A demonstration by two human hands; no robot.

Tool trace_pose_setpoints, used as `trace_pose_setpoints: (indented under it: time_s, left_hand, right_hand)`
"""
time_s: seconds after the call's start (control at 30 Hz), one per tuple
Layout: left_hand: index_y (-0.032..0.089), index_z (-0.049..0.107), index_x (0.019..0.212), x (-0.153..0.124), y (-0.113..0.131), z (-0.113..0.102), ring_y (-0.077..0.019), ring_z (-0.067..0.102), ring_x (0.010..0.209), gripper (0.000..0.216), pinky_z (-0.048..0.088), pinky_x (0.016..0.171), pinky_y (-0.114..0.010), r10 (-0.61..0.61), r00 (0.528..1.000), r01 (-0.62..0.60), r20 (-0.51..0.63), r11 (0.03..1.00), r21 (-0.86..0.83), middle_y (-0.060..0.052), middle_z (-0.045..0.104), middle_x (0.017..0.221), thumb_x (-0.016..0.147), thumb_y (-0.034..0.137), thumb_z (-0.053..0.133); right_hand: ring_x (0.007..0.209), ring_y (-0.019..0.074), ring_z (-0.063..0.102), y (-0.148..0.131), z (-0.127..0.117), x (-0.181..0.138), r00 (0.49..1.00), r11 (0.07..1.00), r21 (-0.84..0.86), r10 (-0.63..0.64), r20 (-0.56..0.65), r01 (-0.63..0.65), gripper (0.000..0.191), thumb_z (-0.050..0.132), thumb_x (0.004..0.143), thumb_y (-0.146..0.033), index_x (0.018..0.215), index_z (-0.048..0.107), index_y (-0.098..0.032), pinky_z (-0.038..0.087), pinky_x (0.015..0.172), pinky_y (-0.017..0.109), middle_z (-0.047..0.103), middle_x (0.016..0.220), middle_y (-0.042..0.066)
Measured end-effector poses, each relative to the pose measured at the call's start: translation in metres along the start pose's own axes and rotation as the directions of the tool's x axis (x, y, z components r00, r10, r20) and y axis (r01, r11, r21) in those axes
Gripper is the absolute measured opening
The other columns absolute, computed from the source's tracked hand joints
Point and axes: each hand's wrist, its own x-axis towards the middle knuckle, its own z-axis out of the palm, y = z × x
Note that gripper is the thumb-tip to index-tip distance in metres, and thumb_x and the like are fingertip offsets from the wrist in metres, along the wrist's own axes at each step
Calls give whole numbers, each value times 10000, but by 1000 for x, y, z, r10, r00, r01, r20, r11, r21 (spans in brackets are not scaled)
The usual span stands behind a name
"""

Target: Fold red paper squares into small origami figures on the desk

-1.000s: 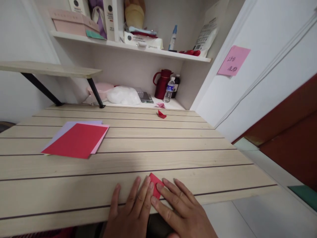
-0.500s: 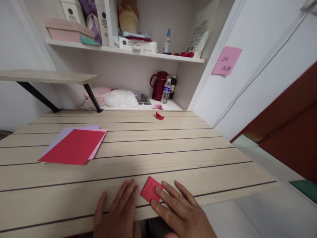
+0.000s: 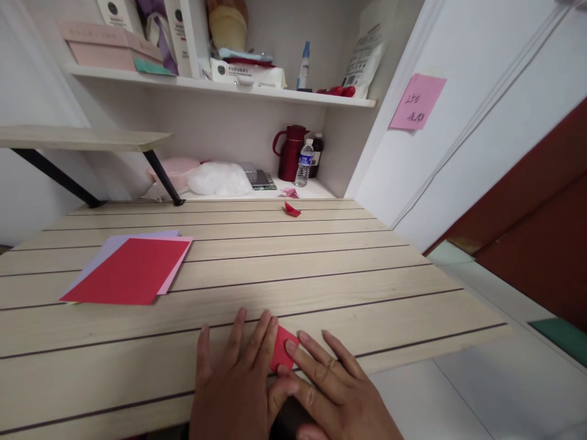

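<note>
Paper (image 3: 283, 346), red and folded, on table (image 3: 321, 287), edges under flat, outspread fingers (image 3: 265, 340) of left hand (image 3: 238, 385) and right hand (image 3: 337, 394), nothing gripped

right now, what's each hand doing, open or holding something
Left hand: open and flat, fingers pressing on the small folded red paper.
Right hand: open and flat, fingertips on the same paper; nothing gripped.

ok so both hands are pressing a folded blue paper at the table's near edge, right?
Not blue: the paper is red, as the head view shows. The rest holds: the left hand and the right hand both press it, folded, at the near edge of the table.
</note>
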Motion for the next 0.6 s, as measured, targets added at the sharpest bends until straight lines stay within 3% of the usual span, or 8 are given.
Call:
trace_pose_setpoints:
  time_s: [0.17, 0.27, 0.47, 0.6]
  left_hand:
    - [247, 364, 1481, -2, 2, 5, -338, 442, 1351, 567, 52, 1110, -674, -20, 1000, 19, 12, 1000, 21, -42, 483, 1494, 967, 487, 392]
    - [229, 393, 1466, -5, 0, 6, -319, 447, 1353, 594, 168, 1105, -626, 41, 999, -40, -21, 998, 45, -60, 470, 1509, 940, 501, 450]
    - [201, 517, 1377, -15, -7, 7, -242, 484, 1323, 485, 63, 1189, -519, 168, 980, -155, -108, 981, 117, -52, 512, 1477, 926, 378, 495]
    - [254, 550, 1344, -19, -6, 6, -219, 495, 1322, 448, 211, 1141, -447, 157, 978, -141, -135, 983, 115, -23, 564, 1435, 911, 360, 506]
  right_hand:
    - [1292, 284, 542, -3, -1, -1, 1000, 1000, 16, 10, 8, -11, 442, 541, 958, -443, 1336, 579, -217, 420, 1089, 491, 610, 1375, 80]
    - [1273, 285, 556, -3, -1, 0, 999, 1000, 13, 26, 24, -26, 447, 579, 928, -360, 1353, 565, -220, 407, 1092, 486, 625, 1357, 67]
    - [1292, 251, 540, 4, -12, 4, 997, 986, 160, 34, 72, -45, 460, 552, 950, -447, 1367, 544, -254, 384, 1111, 434, 655, 1321, 34]
    - [1280, 220, 548, 9, -24, 7, 984, 935, 310, 152, 91, -173, 455, 516, 979, -329, 1420, 478, -223, 429, 1083, 397, 644, 1333, 61]
